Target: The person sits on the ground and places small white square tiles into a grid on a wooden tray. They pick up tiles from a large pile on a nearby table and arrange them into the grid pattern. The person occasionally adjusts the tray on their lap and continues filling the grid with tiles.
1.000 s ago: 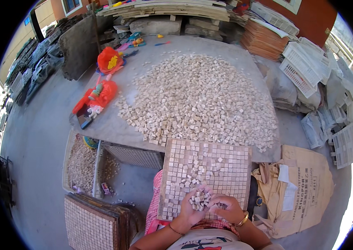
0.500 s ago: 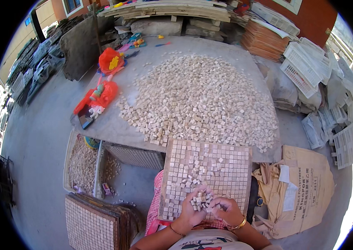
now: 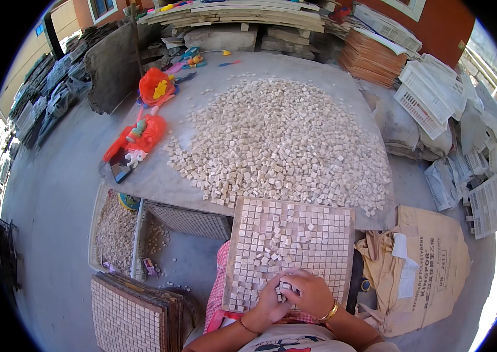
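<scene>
Whitish cubes [image 3: 282, 295] — partly hidden between hands [image 3: 314, 296].

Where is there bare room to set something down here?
Widest: grey floor left of the white crate. A smaller patch lies on the slab between the phone and the stone-cube pile. Crowded: that pile and the tile board under left hand and right hand.

L hand [image 3: 269, 302]: cupped, fingers [image 3: 276, 283] curled up & inward. R hand [image 3: 314, 295]: laid across from R side, back up, bent over opening of L hand; the 2 overlap in view. L forearm [image 3: 222, 339] & R forearm [image 3: 355, 330]: enter fr. lower edge, angled inward, converging approx. ctr.
</scene>
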`<state>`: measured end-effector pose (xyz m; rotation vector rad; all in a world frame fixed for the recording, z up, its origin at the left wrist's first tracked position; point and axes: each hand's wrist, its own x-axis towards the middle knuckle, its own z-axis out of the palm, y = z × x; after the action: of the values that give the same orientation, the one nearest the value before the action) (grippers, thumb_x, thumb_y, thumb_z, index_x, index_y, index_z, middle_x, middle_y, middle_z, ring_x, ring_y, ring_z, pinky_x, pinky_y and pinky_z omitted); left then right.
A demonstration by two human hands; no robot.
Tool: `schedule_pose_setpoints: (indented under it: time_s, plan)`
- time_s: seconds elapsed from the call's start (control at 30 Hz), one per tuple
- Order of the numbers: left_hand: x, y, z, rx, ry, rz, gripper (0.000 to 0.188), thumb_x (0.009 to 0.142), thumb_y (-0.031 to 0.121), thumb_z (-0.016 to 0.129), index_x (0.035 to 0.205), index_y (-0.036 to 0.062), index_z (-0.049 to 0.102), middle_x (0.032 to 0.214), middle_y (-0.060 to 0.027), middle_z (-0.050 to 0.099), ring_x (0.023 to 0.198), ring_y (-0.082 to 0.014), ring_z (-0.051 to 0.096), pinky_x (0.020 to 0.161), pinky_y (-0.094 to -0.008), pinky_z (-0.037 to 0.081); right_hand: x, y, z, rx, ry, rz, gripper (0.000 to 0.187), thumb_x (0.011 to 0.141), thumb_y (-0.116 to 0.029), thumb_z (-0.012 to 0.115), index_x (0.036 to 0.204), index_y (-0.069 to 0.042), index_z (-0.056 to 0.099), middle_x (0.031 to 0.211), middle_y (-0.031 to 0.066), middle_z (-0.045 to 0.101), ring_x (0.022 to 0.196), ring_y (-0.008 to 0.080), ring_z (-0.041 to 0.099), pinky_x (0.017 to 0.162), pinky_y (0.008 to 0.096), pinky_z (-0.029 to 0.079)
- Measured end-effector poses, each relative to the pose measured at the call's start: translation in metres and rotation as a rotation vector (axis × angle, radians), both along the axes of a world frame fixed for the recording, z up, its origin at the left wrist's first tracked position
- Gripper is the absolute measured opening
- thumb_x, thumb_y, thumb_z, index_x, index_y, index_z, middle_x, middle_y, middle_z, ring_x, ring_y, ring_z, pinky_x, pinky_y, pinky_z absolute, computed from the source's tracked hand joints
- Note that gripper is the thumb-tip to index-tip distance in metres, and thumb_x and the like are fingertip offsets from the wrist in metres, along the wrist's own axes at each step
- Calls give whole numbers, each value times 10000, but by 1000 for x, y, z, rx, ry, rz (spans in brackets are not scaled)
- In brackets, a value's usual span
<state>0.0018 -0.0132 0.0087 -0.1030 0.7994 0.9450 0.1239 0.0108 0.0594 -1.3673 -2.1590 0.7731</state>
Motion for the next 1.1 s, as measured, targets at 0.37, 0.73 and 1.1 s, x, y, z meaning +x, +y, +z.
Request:
schedule_pose_setpoints:
  time_s: [0.37, 0.73, 1.1]
  plan:
    - [-8, 8, -4, -38, -311, 8, 270, 948, 262, 441, 1086, 61, 557, 1031, -88, 561, 1008, -219, 555, 914, -390, 470, 46, 17, -16, -982, 898, -86, 266, 879, -143, 613, 1080, 31, 606, 903, 85, 655, 735, 142, 618, 628, 262, 509]
    - [-30, 11, -16, -13, -635, 215, 337, 985, 312, 379, 1064, 20, 530, 1029, -136, 543, 1005, -273, 528, 944, -436, 447, 24, 78, -5, 40, 163, -67, 295, 785, -156, 669, 1040, -14, 617, 927, 134, 640, 830, 261, 627, 773, 352, 496]
    - [-32, 16, -21, 94, -325, 101, 311, 972, 264, 398, 1146, 63, 559, 1013, -88, 602, 959, -192, 589, 843, -333, 488, -30, 17, 4, 35, -54, 228, 217, 774, -170, 685, 962, -69, 645, 990, 121, 610, 804, 286, 605, 691, 324, 500]
